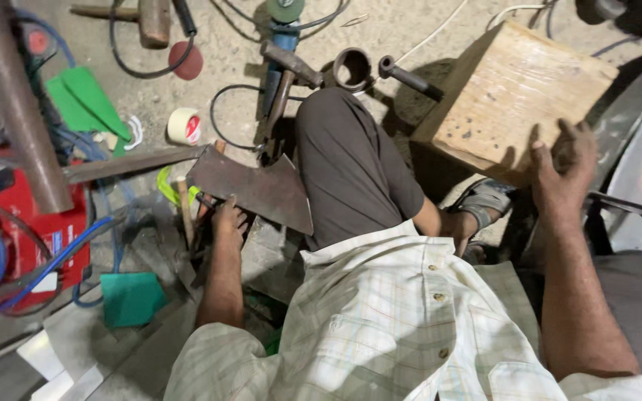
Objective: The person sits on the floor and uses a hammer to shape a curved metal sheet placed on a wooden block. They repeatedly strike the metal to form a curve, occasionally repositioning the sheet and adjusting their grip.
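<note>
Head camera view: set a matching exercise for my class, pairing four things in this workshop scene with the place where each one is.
Things:
1. wooden block
2. rusty metal plate
3. roll of tape
4. metal ring

Places:
A. on the sandy floor beside a green sheet
B. under the right hand
C. beyond the knee, between a hammer and a bar
D. at the left hand

Pairs: 1-B, 2-D, 3-A, 4-C

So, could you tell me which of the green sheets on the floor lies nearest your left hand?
The darker teal-green flat sheet, lying below and left of the left hand beside the red machine; the brighter green sheet lies farther up, near the tape roll.
</note>
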Available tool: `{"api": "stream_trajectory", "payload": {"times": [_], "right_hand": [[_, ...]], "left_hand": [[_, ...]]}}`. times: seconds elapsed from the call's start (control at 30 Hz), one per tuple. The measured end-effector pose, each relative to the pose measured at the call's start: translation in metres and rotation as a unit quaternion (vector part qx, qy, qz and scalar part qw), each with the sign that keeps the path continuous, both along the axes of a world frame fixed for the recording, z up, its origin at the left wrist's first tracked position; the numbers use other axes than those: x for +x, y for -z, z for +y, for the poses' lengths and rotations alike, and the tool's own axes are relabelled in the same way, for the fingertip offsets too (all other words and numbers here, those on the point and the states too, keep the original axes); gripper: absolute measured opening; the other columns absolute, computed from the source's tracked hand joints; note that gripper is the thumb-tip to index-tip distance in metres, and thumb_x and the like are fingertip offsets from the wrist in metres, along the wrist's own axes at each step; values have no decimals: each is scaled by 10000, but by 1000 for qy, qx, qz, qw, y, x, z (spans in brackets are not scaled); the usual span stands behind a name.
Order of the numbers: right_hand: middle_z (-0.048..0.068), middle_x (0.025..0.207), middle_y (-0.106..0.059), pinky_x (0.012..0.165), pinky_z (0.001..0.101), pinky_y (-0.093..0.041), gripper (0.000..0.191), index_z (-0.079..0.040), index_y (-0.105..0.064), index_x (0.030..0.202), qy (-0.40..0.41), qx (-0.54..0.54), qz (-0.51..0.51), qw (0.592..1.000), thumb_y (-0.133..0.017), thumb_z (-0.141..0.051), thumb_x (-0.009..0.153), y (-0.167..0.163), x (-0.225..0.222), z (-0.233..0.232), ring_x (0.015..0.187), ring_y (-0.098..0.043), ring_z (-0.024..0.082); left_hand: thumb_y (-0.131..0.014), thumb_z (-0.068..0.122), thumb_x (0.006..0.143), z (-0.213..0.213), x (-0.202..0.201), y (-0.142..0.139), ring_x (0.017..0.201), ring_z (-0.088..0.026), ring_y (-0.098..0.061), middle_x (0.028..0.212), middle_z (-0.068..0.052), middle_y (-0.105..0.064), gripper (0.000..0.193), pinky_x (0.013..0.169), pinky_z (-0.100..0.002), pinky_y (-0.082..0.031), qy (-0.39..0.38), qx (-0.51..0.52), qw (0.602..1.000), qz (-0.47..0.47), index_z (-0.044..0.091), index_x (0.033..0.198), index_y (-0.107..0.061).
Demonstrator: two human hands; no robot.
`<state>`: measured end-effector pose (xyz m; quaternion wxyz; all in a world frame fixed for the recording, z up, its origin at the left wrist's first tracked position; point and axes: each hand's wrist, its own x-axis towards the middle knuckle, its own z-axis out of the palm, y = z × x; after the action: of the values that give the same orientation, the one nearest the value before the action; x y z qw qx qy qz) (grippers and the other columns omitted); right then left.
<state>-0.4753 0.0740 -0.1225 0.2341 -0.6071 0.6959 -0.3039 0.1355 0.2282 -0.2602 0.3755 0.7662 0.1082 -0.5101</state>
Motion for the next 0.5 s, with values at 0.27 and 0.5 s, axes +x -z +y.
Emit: {"api": "stream_trajectory", "payload": {"times": [0.27, 0.5], "right_hand": [[91, 1136, -751, 833, 281, -556, 250, -57, -733, 1279, 41, 131, -78, 987, -699, -153, 1050, -97, 10, 63, 994, -684, 120], [78, 1099, -780, 773, 323, -584, 290, -102, -727, 1261, -11, 224, -125, 967, -690, -226, 1001, -78, 47, 76, 939, -718, 157]], "left_hand": [[-585, 535, 949, -41, -25, 3, 1177, -275, -662, 1396, -56, -652, 624, 926, -479, -522, -85, -115, 981, 127, 152, 1441, -566], [-615, 409, 973, -51, -70, -85, 1121, -247, -697, 1286, -62, -706, 477, 964, -421, -559, -108, -284, 932, 198, 96, 1334, -621]]}}
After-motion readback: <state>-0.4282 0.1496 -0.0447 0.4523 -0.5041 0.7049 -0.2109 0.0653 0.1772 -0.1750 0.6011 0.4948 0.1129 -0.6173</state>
